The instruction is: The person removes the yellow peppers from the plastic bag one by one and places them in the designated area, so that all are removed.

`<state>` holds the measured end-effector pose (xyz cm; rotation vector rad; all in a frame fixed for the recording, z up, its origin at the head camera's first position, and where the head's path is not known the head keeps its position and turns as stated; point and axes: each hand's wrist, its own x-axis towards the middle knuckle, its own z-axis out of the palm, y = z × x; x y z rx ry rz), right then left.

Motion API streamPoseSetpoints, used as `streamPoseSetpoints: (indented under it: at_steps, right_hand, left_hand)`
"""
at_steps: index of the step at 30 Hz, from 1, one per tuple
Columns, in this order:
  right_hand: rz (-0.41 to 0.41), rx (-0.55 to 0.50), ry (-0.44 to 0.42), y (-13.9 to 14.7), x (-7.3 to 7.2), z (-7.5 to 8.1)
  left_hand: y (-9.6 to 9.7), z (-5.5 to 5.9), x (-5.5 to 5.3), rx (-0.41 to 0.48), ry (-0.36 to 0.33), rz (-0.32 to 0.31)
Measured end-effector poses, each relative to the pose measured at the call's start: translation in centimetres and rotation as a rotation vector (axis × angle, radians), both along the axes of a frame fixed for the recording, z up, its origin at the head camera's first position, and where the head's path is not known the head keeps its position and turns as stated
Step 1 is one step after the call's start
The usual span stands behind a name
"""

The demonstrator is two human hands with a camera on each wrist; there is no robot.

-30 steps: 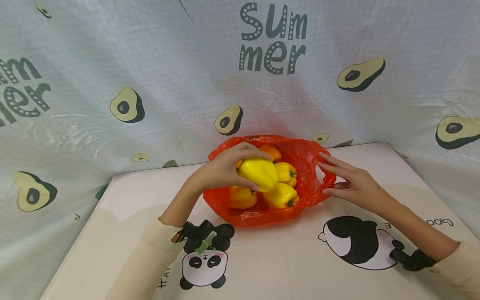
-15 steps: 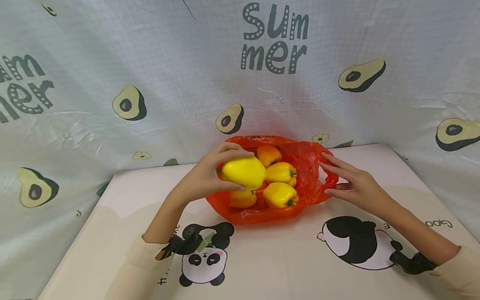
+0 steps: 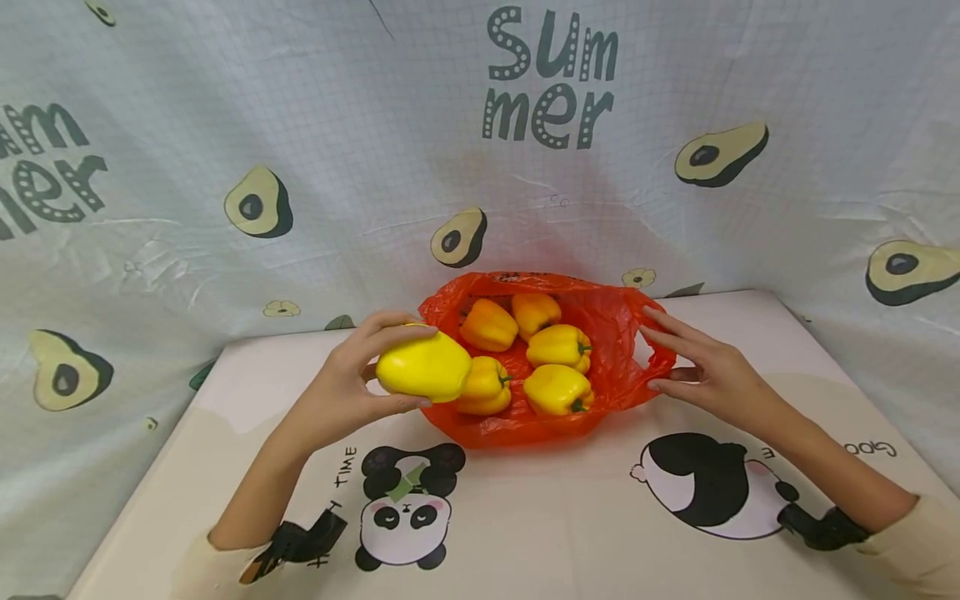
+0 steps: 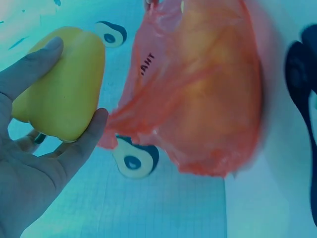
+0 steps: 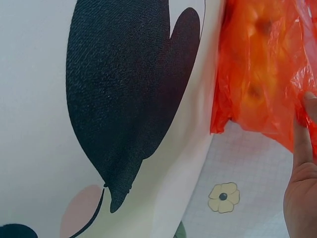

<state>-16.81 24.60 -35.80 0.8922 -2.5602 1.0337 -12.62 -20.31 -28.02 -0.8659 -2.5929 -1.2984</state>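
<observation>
My left hand (image 3: pixel 341 387) grips a yellow bell pepper (image 3: pixel 423 365) with thumb and fingers spread around it, just over the left rim of a red plastic bag (image 3: pixel 517 433). The same pepper (image 4: pixel 69 82) fills the hand in the left wrist view, apart from the bag. Inside the bag lie several more peppers: an orange-yellow pepper (image 3: pixel 487 325) at the back and a yellow pepper (image 3: pixel 558 389) at the front among them. At the bag's right side, my right hand (image 3: pixel 712 375) holds the handle edge between thumb and fingers. Part of that hand shows in the right wrist view.
The bag stands on a pale table (image 3: pixel 555 517) printed with a panda (image 3: pixel 405 525) and other drawings. Close behind it rises a white avocado-print sheet (image 3: pixel 360 167). Black straps circle both wrists.
My left hand has lifted the yellow pepper out of the bag and moved it left and slightly down, uncovering the peppers beneath. The right hand stays at the bag's handle edge.
</observation>
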Motion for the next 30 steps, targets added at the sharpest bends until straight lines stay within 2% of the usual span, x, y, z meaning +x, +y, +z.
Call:
streamPoseSetpoints:
  at_steps: [10, 16, 23, 30]
  right_hand:
    - [0.013, -0.006, -0.010, -0.1, -0.2, 0.0]
    - [0.021, -0.018, -0.003, -0.2, -0.4, 0.0]
    - [0.015, -0.005, -0.013, -0.2, -0.4, 0.1]
    - [0.015, -0.003, -0.025, -0.3, -0.5, 0.2]
  left_hand:
    - [-3.0, -1.3, 1.6, -0.026, 0.075, 0.115]
    - [-4.0, -1.6, 1.6, -0.025, 0.113, 0.107]
    - [-4.8, -1.7, 1.7, -0.053, 0.096, 0.142]
    - [-5.5, -1.8, 1.6, -0.055, 0.109, 0.161]
